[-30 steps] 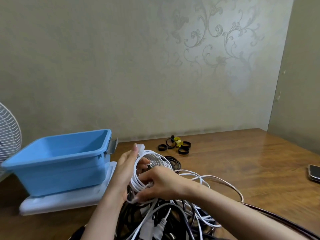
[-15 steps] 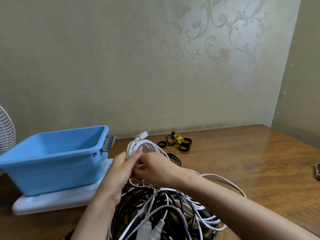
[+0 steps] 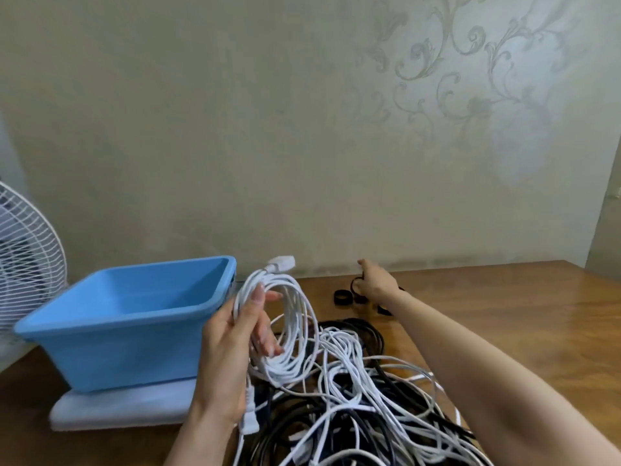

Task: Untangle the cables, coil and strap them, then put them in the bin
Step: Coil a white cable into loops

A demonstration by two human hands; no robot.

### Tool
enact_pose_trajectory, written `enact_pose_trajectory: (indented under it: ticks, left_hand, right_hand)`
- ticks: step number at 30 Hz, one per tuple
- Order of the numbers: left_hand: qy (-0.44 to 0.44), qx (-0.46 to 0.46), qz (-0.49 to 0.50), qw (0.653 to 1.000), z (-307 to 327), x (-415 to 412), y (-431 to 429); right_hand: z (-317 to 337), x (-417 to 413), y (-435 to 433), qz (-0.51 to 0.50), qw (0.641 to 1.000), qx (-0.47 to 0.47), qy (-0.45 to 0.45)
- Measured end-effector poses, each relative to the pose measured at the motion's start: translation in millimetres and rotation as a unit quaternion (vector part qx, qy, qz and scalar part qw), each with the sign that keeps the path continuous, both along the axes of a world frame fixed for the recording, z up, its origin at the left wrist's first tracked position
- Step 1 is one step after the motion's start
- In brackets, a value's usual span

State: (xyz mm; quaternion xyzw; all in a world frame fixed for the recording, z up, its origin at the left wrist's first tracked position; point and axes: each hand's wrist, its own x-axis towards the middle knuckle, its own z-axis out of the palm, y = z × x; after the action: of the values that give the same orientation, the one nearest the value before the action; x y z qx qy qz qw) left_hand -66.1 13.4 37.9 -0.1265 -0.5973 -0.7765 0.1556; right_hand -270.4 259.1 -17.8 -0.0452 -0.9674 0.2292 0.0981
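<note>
one white coil (image 3: pixel 295 331) held upright in left hand (image 3: pixel 232 344), grip wrapped round its left side, above the tangle (image 3: pixel 353 415), just right of the one blue bin (image 3: pixel 114 323). coil long axis near vertical; end plug (image 3: pixel 281 264) at top points up-right. right hand (image 3: pixel 378 284) at the black straps (image 3: pixel 342 297), three rings countable; grip there: cannot tell.

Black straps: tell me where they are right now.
In the head view the black straps lie on the table by the wall, right of the blue bin and beyond the tangled cables, beside the right hand.
</note>
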Motion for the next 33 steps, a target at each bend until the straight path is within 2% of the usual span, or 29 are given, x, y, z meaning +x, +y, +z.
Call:
enact_pose_trajectory:
  ticks: [4,6,7,10,12,14,16,18,23,25,29,30,32,33]
  left_hand:
    - [-0.003,-0.029,0.003,1.000,-0.2,2.1,0.0]
    - [-0.017,-0.035,-0.003,0.999,1.0,4.9,-0.3]
    - [-0.021,-0.045,-0.008,0.999,2.6,4.5,0.9]
    - [-0.050,-0.069,-0.027,0.996,2.3,6.6,2.9]
    - [-0.062,-0.083,-0.036,0.994,1.9,5.7,4.1]
    - [-0.055,-0.087,-0.037,0.994,0.1,7.6,4.2]
    - [-0.031,-0.101,-0.038,0.994,-0.2,10.4,7.3]
    - [-0.008,-0.094,-0.054,0.994,1.0,13.7,11.5]
    - [0.020,-0.074,-0.106,0.991,3.9,26.7,15.2]
    - [0.012,-0.067,-0.107,0.992,6.7,29.2,16.9]
    - [-0.028,-0.086,-0.087,0.992,5.3,27.3,15.5]
    - [-0.029,-0.088,-0.083,0.992,4.9,26.3,13.7]
    - [0.003,-0.093,-0.103,0.990,4.9,25.2,8.8]
    - [0.019,-0.094,-0.126,0.987,5.0,25.3,6.5]
  right_hand:
    - [-10.0,-3.6,-9.4,-0.023,0.999,-0.020,0.024]
    - [1.6,9.7,-13.0,-0.023,0.995,-0.093,0.036]
    - [14.4,20.2,-15.7,-0.020,0.985,-0.167,0.040]
    - [64.7,74.0,-34.6,0.073,0.919,-0.369,0.120]
    - [100.2,126.2,-51.7,0.192,0.872,-0.417,0.170]
    - [121.5,178.7,-74.5,0.310,0.824,-0.451,0.146]
    - [122.1,216.6,-94.3,0.370,0.801,-0.463,0.090]
    - [108.4,233.6,-106.3,0.371,0.803,-0.462,0.068]
    - [83.6,241.3,-102.1,0.274,0.854,-0.424,0.124]
    - [73.2,241.8,-98.5,0.275,0.869,-0.388,0.136]
    - [57.5,249.2,-92.9,0.295,0.882,-0.354,0.099]
    - [58.8,250.7,-88.7,0.290,0.889,-0.328,0.132]
    - [68.3,247.6,-75.1,0.233,0.896,-0.233,0.298]
    - [76.2,241.4,-67.7,0.206,0.885,-0.200,0.366]
